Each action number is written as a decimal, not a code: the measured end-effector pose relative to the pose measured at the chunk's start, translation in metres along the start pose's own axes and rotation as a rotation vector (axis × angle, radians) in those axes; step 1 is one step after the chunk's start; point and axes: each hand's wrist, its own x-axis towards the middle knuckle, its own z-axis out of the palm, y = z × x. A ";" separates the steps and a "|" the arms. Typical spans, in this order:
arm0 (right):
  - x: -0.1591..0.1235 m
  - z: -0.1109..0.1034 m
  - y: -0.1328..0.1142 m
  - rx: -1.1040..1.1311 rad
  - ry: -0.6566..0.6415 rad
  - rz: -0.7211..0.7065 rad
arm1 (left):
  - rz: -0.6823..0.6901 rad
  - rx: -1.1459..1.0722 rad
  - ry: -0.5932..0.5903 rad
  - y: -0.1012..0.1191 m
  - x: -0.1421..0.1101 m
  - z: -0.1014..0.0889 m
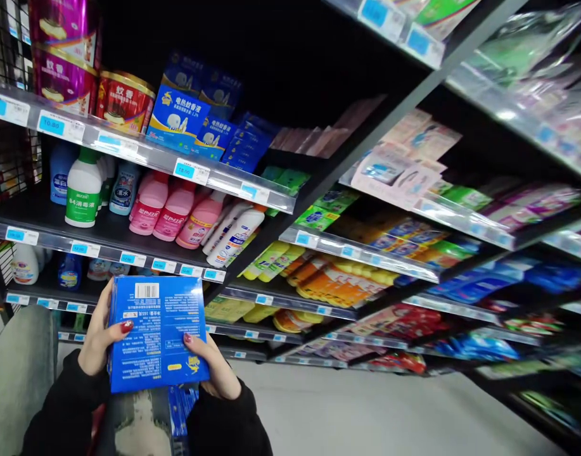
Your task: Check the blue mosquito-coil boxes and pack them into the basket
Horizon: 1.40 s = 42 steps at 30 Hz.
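Both my hands grip a blue carton (pixel 157 335), held up in front of the shelves. A barcode panel and small white print face me, and the print runs upside down. My left hand (pixel 100 335) clasps the left side, its red-nailed thumb on the face and the fingers hidden behind. On the opposite side, my right hand (pixel 214 364) presses its thumb near the lower right edge. More layers show along the carton's left edge, so it may be a stack. Similar blue mosquito-repellent boxes (pixel 176 120) stand on the upper shelf. Below the carton, further blue packs (pixel 180 408) show partly.
Red and purple tins (pixel 123 101) stand left of the blue boxes. Bleach and pink bottles (pixel 147 206) line the shelf beneath. Price-tag rails (pixel 185 171) jut along the shelf edges. Packed shelves continue rightward, blurred, above a pale floor (pixel 319 405).
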 end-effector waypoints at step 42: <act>0.034 -0.042 0.008 -0.151 0.174 -0.287 | -0.033 -0.245 0.410 -0.079 0.014 0.011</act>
